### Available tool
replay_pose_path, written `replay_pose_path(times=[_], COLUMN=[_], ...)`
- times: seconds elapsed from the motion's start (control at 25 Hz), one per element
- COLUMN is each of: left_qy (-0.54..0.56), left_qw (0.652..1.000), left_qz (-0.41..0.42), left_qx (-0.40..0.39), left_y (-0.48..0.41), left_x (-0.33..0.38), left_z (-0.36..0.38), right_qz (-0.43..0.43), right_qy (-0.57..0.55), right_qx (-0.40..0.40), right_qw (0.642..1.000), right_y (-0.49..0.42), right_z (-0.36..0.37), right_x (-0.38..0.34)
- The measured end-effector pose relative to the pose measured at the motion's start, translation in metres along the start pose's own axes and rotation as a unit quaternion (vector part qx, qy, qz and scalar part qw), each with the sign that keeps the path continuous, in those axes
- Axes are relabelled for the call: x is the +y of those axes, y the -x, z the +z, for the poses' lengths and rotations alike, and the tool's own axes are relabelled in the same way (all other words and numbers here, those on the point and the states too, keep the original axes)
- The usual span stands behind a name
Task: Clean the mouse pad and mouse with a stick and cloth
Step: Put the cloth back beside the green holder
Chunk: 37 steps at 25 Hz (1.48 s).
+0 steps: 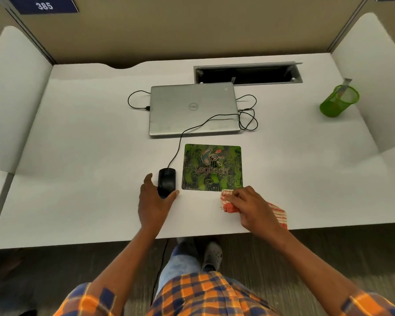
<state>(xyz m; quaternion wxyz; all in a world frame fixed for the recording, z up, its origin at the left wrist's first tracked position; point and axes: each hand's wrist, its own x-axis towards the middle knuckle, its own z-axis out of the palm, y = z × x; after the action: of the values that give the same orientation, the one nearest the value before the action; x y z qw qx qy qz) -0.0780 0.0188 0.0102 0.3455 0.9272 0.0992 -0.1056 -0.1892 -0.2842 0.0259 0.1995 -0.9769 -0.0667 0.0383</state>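
A black wired mouse (167, 181) lies on the white desk (89, 179), just left of a green Logitech mouse pad (212, 167). My left hand (154, 201) cups the mouse's near end, with the fingers on its left side and the thumb on its right. My right hand (252, 205) grips a red-and-white striped cloth (228, 200) at the pad's near right corner, and the cloth's far end overlaps that corner. No stick is in either hand.
A closed silver laptop (193, 109) lies behind the pad, with the mouse cable (246, 115) looped at its right. A green mesh pen holder (338, 100) stands far right. An open cable tray (248, 73) sits at the back. White dividers flank the desk.
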Motion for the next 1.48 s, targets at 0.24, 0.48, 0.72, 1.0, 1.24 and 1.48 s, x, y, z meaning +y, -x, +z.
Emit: replay_pose_path(times=[0.24, 0.48, 0.72, 1.0, 1.24, 1.48], left_qy=[-0.02, 0.002, -0.002, -0.013, -0.026, -0.034], left_qw=[0.997, 0.981, 0.947, 0.893, 0.893, 0.905], left_qz=[0.046, 0.195, 0.305, 0.419, 0.42, 0.395], left_qx=[0.055, -0.014, -0.104, -0.161, -0.162, -0.155], left_y=[-0.002, -0.03, -0.038, -0.026, -0.008, 0.004], left_x=[0.021, 0.076, 0.155, 0.249, 0.304, 0.316], left_z=[-0.007, 0.019, 0.076, 0.159, 0.209, 0.232], right_qz=[0.066, 0.173, 0.244, 0.292, 0.345, 0.392], right_qy=[0.003, 0.031, 0.07, 0.091, 0.085, 0.064], right_qx=[0.054, 0.113, 0.164, 0.207, 0.204, 0.173], right_qw=[0.996, 0.978, 0.953, 0.929, 0.912, 0.901], right_y=[-0.009, -0.009, 0.003, 0.006, -0.009, -0.031], right_z=[-0.013, -0.043, -0.084, -0.119, -0.14, -0.141], right_x=[0.026, 0.075, 0.156, 0.271, 0.351, 0.389])
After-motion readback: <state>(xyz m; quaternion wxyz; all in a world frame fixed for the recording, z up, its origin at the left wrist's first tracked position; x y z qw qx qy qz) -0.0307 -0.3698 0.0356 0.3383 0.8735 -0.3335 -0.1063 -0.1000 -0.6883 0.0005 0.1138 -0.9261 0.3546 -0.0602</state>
